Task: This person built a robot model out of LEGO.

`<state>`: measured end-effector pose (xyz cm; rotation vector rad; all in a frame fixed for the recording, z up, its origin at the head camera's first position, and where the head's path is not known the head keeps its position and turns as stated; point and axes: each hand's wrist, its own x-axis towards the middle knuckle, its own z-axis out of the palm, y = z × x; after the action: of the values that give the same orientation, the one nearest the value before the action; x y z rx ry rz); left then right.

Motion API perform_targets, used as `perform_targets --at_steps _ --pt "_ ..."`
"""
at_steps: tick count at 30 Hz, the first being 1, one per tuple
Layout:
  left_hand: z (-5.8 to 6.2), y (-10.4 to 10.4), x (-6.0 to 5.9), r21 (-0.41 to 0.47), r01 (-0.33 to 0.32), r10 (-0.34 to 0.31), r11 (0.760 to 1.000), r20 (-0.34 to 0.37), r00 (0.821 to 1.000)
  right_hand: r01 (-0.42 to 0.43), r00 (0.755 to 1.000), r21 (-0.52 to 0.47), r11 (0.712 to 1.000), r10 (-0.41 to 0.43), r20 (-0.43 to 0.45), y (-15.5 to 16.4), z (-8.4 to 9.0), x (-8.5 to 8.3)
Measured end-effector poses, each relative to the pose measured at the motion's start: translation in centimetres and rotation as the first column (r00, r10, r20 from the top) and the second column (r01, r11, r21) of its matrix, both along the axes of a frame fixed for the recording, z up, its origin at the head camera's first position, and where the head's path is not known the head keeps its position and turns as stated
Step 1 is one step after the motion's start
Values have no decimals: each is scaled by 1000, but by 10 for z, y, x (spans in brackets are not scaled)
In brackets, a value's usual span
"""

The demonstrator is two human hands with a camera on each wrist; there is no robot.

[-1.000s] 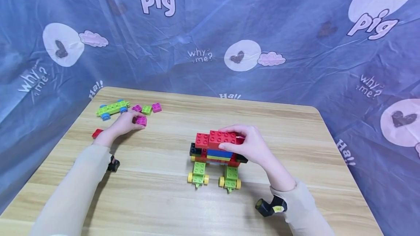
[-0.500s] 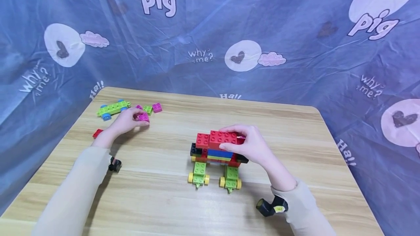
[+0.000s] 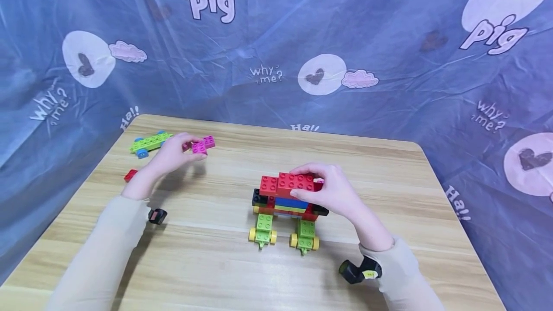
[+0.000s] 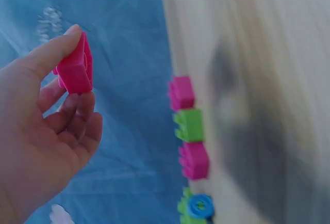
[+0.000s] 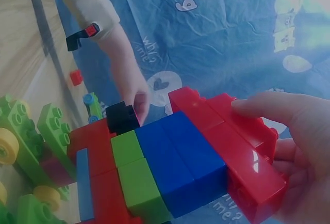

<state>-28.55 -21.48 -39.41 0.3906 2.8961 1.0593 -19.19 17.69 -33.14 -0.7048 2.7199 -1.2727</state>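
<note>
My left hand pinches a pink building brick between thumb and fingers, lifted off the table at the back left. Around the red top bricks of a stacked brick model, my right hand curls its thumb and fingers. That model has blue, lime, red and black bricks in its body. It stands on lime wheeled bases with yellow wheels. In the left wrist view, two more pink bricks and a green brick sit in a row on the table, apart from the left hand.
A lime wheeled base with blue wheels lies at the table's back left. Nearer me is a small red brick, partly behind the left forearm. Patterned blue cloth hangs behind the wooden table.
My left hand has lifted the pink brick and moved it right and away from me, over the other small bricks. My right hand has kept its hold on the model.
</note>
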Motion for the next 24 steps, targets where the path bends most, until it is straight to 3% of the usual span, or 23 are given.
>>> perform_targets --at_steps 10,15,24 --pt "25 34 14 10 71 -68 997 -148 987 -40 998 35 999 42 -48 -4 4 -1" --pt "38 54 25 28 108 -101 994 -188 977 -59 995 50 997 63 -76 -5 5 0" --pt "51 88 48 59 246 -222 968 -266 938 -74 992 82 994 81 -92 -14 9 0"
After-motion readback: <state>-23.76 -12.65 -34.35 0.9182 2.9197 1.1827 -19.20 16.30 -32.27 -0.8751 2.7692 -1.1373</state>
